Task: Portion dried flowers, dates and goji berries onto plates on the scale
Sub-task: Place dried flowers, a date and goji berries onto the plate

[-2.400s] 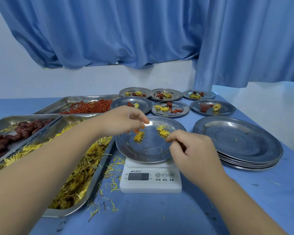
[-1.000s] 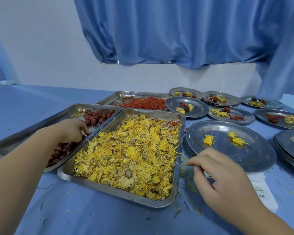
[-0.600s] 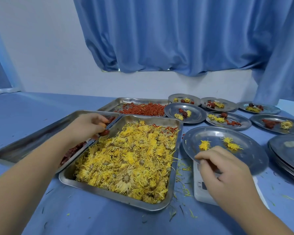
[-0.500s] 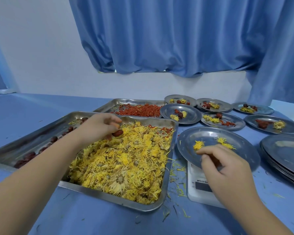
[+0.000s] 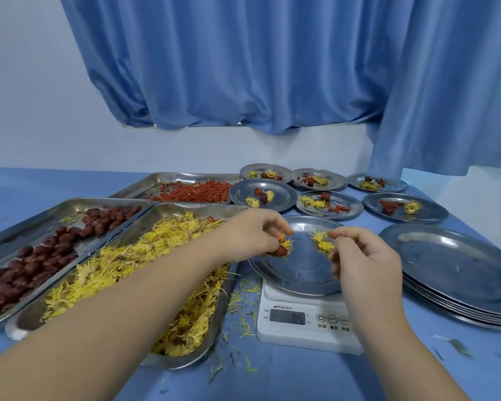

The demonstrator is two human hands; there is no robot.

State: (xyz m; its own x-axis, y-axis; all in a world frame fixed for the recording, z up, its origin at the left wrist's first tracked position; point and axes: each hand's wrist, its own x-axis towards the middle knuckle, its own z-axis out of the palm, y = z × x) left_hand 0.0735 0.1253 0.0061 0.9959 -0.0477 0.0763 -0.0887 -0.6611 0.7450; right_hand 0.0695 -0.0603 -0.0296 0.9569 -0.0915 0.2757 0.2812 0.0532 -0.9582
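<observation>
Since half a second ago the left hand (image 5: pixel 255 235) has swung off the long steel tray of yellow dried flowers (image 5: pixel 172 211) and across to the round steel plate (image 5: pixel 298 274) on the white digital scale (image 5: pixel 310 334), bringing a dark red dried date (image 5: pixel 281 251) with it. Its fingers are curled and pinch that date low over the plate's left side, right against one yellow flower head (image 5: pixel 288 244). Whether the date already touches the metal I cannot tell. The right hand (image 5: pixel 365 259) hovers over the plate's right side with curled fingers, its forefinger just beside a second flower head (image 5: pixel 321 241). Whether it nips any petals is unclear.

The date is round and the plate smooth and shallow, so a release from any height could send it rolling to the rim or off. Either hand leaning on the plate would falsify the weight. The left forearm lies across the flower tray and could drag petals onto the blue table (image 5: pixel 272 380), where loose ones already lie.

The scale's display is too blurred to read. Left fingers half cover the first flower head. A small orange spot at those fingertips may be a goji berry, though I cannot be sure. The steel tray of dates (image 5: pixel 52 217) is cut off at the left edge, and the stack of empty steel plates (image 5: pixel 457 270) at the right.
</observation>
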